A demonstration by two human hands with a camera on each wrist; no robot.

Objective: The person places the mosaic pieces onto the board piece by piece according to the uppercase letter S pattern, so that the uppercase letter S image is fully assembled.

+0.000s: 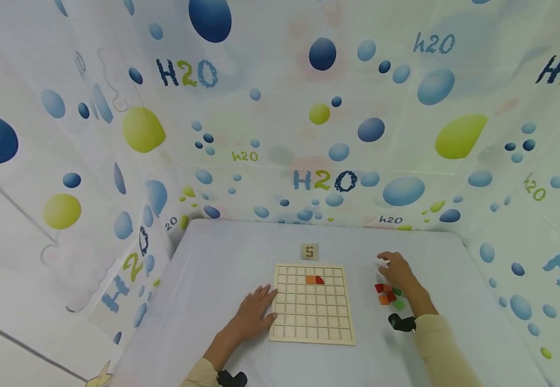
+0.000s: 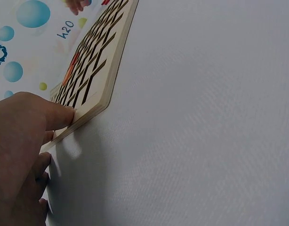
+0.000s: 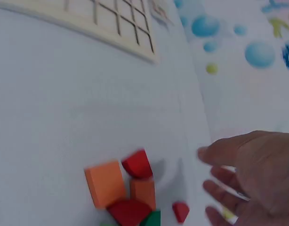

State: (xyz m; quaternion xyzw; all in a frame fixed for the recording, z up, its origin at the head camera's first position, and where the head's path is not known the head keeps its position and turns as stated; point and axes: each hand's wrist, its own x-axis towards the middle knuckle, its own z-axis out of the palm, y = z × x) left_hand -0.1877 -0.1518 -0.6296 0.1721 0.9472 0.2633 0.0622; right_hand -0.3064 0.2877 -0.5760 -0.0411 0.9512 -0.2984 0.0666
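My left hand (image 1: 252,316) lies beside a wooden grid board (image 1: 309,336), its thumb and fingertips touching the left edge. In the left wrist view, the thumb (image 2: 60,117) rests on the rim of the board (image 2: 104,92). An orange square block (image 1: 311,279) and a red rounded block (image 1: 320,280) sit side by side in upper grid cells. Over a small pile of blocks my right hand (image 1: 398,271) hovers with loosely bent fingers, holding nothing. Below it, the right wrist view shows an orange block (image 3: 106,183), red blocks (image 3: 138,164) and a green block (image 3: 152,219).
A small card (image 1: 310,251) with a brown figure like an S or 5 lies beyond the board. The white-covered table (image 1: 231,252) meets a patterned curtain (image 1: 270,123) at its far edge.
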